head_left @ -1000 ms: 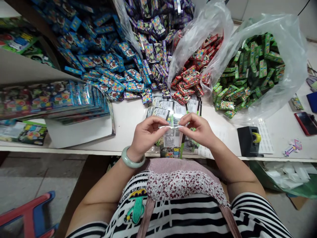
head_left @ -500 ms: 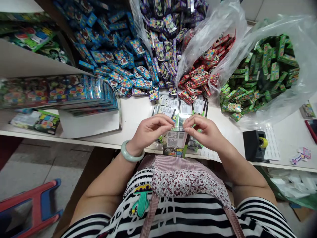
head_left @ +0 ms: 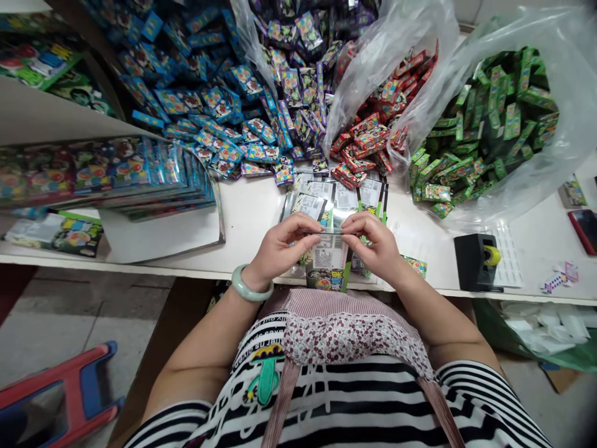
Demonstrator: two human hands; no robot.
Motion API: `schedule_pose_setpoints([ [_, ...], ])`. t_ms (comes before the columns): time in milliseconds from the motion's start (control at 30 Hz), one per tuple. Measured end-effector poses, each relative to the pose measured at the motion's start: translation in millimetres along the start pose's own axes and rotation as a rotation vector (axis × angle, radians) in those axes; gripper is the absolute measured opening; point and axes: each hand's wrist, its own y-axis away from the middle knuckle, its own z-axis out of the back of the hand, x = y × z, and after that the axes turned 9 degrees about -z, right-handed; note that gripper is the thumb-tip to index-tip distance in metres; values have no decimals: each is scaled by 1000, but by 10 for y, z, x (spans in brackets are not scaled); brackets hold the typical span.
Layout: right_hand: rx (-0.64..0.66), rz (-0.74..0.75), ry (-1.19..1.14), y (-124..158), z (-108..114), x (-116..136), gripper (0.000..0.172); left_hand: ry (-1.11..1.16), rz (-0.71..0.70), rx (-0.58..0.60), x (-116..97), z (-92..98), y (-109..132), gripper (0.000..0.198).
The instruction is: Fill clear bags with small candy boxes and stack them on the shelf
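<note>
White table (head_left: 252, 218), heaped coloured boxes (head_left: 224, 118), both hands' (head_left: 280, 246) (head_left: 377, 242) grip pinching clear packet (head_left: 330, 252)

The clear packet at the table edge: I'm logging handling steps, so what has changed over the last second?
Both hands, left hand and right hand, drew closer together along the clear packet's top edge. Both keep their grip; small boxes stayed put.

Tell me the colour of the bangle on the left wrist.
Pale jade green, a plain smooth ring. The bangle shows best in the head view, just behind the left hand.
</note>
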Motion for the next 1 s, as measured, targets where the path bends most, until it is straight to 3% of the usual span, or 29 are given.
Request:
schedule_pose_setpoints([
  [167,-25,1,-15,-22,-16,-70,4,-38,-5,-42,36,-39,-35,12],
  [367,33,-81,-41,-28,14,-51,6,-74,-43,-37,89,-81,-83,3],
  [467,154,-159,-181,-44,246,-289,16,-105,-94,-9,146,-15,-109,8],
  [533,96,-271,-199,-32,500,-571,25,-109,-141,19,203,42,-129,14],
  [600,-109,-425,3,1,759,-877,22,-122,-166,16,264,79,-146,17],
  [667,-212,-569,323,38,944,-1128,19,-146,-176,-28,312,83,-156,16],
  [767,-160,-692,630,78,1025,-1333,22,-168,-159,-80,333,47,-158,15],
  [1000,-117,-681,726,176,912,-1422,23,-168,-139,-84,298,48,-159,11],
])
